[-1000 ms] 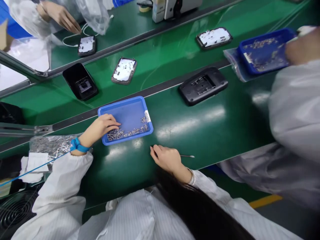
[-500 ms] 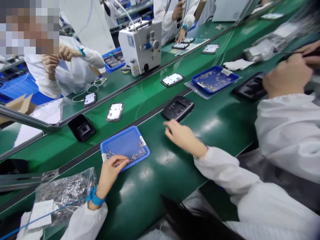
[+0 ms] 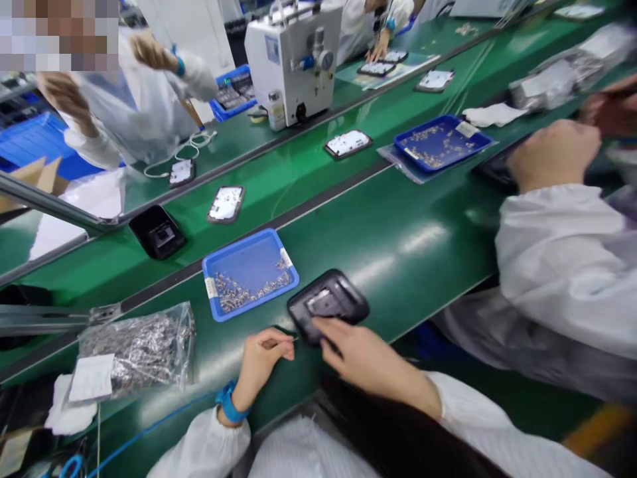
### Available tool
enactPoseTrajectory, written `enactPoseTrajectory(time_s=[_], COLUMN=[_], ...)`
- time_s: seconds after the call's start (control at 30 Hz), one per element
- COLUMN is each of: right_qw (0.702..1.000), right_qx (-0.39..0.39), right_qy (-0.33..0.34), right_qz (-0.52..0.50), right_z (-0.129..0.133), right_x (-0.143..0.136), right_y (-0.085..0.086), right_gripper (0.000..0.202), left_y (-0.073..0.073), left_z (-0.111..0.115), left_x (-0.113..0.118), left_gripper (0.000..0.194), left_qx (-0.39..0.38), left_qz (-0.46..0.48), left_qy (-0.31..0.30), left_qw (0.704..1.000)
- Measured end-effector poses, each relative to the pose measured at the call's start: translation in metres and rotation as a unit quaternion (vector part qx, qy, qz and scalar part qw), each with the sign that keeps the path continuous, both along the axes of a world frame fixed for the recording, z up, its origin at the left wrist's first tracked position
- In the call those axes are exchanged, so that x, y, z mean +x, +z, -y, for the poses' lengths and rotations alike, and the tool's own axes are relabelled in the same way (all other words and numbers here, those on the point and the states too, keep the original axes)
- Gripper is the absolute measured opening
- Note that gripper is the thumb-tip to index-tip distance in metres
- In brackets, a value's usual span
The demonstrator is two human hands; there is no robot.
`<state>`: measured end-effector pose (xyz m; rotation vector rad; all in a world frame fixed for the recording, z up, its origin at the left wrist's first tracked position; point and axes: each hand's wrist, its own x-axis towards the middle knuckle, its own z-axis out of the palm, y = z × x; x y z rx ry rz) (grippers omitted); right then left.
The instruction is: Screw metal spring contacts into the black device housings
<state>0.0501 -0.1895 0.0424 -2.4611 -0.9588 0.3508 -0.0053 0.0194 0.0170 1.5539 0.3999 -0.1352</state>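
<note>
In front of me on the green bench lies a black plastic housing [image 3: 355, 302], its recessed inside facing up. My right hand [image 3: 355, 362] grips its near edge, with the index finger over the rim. Just left of it my left hand [image 3: 263, 362] is closed in a pinch. A tiny metal piece [image 3: 295, 338] pokes out from its fingertips, too small to tell its exact kind. Behind my left hand sits a blue tray [image 3: 249, 255] holding many small metal parts. A blue wrist strap [image 3: 231, 401] is around my left wrist.
A clear bag of metal parts [image 3: 144, 345] lies at left. White-faced units [image 3: 226, 204] and a black housing [image 3: 156, 232] stand on the green belt. Another blue tray [image 3: 442, 143] is farther right. A co-worker's hand [image 3: 552, 156] is at right; a white machine [image 3: 293, 66] stands behind.
My right hand has brought the black housing from beside the belt towards me. My left hand has left the blue tray with a tiny metal piece and moved near the housing.
</note>
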Motion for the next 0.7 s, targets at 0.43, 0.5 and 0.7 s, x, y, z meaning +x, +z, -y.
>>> enactPoseTrajectory(time_s=[0.43, 0.5, 0.7], right_qw=[0.991, 0.984, 0.897], right_qx=[0.095, 0.137, 0.258], right_qy=[0.079, 0.069, -0.002], right_qz=[-0.05, -0.092, -0.36], right_z=[-0.026, -0.02, -0.029], right_x=[-0.019, -0.006, 0.088], right_y=[0.004, 0.013, 0.06], right_gripper=[0.042, 0.037, 0.045], left_y=[0.007, 0.006, 0.001], left_z=[-0.019, -0.017, -0.015], left_x=[-0.012, -0.01, -0.001], left_gripper=[0.005, 0.006, 0.016], left_qx=[0.232, 0.189, 0.077], left_qz=[0.25, 0.244, 0.231], left_qy=[-0.08, -0.068, 0.006], left_qw=[0.936, 0.949, 0.97])
